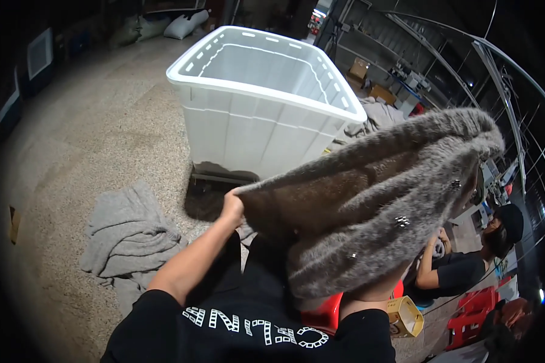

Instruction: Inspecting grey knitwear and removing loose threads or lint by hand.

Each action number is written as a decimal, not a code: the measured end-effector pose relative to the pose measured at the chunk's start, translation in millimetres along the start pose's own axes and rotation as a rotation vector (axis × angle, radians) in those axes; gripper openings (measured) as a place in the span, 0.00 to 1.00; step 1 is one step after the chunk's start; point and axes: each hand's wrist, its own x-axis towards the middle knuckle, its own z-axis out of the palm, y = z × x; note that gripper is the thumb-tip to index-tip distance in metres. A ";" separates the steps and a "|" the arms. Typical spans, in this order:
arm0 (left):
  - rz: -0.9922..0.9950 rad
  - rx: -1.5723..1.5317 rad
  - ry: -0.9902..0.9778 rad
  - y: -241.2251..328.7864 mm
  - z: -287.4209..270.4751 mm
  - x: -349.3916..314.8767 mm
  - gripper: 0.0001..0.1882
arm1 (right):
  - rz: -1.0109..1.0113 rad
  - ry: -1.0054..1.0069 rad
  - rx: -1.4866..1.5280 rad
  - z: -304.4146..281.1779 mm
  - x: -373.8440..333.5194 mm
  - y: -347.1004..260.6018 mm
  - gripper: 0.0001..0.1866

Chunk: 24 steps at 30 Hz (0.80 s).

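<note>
My left hand (232,209) is closed on the edge of a fuzzy grey-brown knit garment (399,199) and pulls that edge out to the left. Stretched up and to the right, the garment shows its darker inside and several small shiny decorations on its front. My right forearm (375,294) goes up under the cloth, which hides my right hand and its fingers. The far end of the garment is raised at the upper right.
Beyond the garment stands a large white plastic bin (248,127). A grey knit pile (130,227) lies on the speckled floor at left, with more cloth (378,115) behind the bin. At right are a seated person (460,266), a yellow box (406,316) and a red stool (466,314).
</note>
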 end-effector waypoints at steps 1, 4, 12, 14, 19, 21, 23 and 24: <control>-0.259 -0.285 -0.209 36.3 -2.9 -13.1 0.15 | 0.056 0.050 0.027 -0.7 -0.9 3.0 0.20; -0.450 -0.327 -0.926 127.5 -16.9 -98.2 0.20 | 0.268 0.191 0.132 9.8 -22.3 20.1 0.20; -0.720 -0.317 -0.479 80.8 -30.1 -161.6 0.19 | 1.313 0.023 0.167 21.9 -188.0 137.3 0.15; -0.945 -0.196 -0.287 53.4 -51.4 -134.4 0.18 | 1.336 -0.052 0.159 -0.3 -232.9 161.1 0.17; -0.524 0.978 -0.410 18.2 -120.2 -158.5 0.14 | 1.437 -0.126 0.234 -43.6 -269.3 183.3 0.19; -0.213 1.268 -0.532 20.1 -131.5 -168.8 0.13 | 1.420 -0.174 0.325 -39.8 -267.2 190.2 0.20; -0.032 1.126 -0.410 31.7 -132.2 -169.8 0.10 | 1.279 -0.346 -0.137 -27.3 -268.1 196.3 0.20; -0.100 1.121 -0.362 39.5 -130.2 -168.1 0.10 | 1.104 -0.490 -0.514 -20.3 -270.8 198.9 0.19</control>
